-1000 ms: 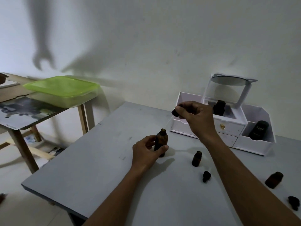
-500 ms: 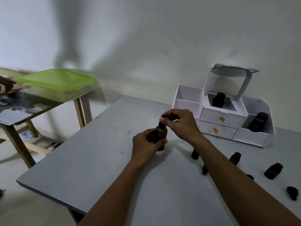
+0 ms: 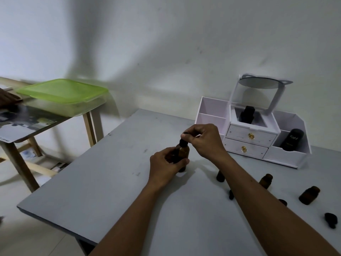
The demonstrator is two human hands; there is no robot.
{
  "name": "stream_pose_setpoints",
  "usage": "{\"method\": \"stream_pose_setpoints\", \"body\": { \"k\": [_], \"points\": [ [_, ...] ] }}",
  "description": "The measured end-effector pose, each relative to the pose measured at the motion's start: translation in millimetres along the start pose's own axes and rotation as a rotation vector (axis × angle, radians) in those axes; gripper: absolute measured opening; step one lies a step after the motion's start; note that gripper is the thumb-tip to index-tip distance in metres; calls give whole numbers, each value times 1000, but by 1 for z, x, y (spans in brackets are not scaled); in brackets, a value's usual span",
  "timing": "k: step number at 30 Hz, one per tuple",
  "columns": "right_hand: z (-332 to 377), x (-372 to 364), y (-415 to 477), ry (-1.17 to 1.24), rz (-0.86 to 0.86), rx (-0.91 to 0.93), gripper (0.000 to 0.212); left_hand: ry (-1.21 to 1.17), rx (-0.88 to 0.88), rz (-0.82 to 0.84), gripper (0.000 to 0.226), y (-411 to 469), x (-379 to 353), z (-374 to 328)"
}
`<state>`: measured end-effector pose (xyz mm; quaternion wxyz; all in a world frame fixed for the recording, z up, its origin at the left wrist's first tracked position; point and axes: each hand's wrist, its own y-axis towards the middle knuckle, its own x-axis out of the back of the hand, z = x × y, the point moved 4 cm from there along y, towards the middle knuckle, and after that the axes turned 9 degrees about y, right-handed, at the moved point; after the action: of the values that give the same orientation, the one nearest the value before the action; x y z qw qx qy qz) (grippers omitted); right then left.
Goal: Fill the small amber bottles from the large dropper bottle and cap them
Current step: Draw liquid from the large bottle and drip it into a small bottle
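Fingertips of the right hand pinch the black dropper cap sitting on the neck of the large amber dropper bottle. His left hand wraps closed around the bottle's body, holding it upright on the grey table. Off to the right, three small amber bottles stand or lie near loose black caps, in front of a white drawer organizer.

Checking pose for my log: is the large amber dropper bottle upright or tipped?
Upright: the large amber dropper bottle stands on the grey table, left hand around it.
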<state>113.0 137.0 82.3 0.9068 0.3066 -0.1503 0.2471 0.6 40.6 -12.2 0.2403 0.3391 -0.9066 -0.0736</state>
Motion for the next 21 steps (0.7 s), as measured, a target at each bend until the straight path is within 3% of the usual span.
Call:
{"method": "stream_pose_setpoints", "body": {
  "k": [11,21],
  "points": [
    [16,4,-4,-10,-9,-21,7,4,38,7,56,-2,1,-1],
    [87,55,14,86,-128,113,8,-18,176,-6,66,-20,10,-1]
  ]
}}
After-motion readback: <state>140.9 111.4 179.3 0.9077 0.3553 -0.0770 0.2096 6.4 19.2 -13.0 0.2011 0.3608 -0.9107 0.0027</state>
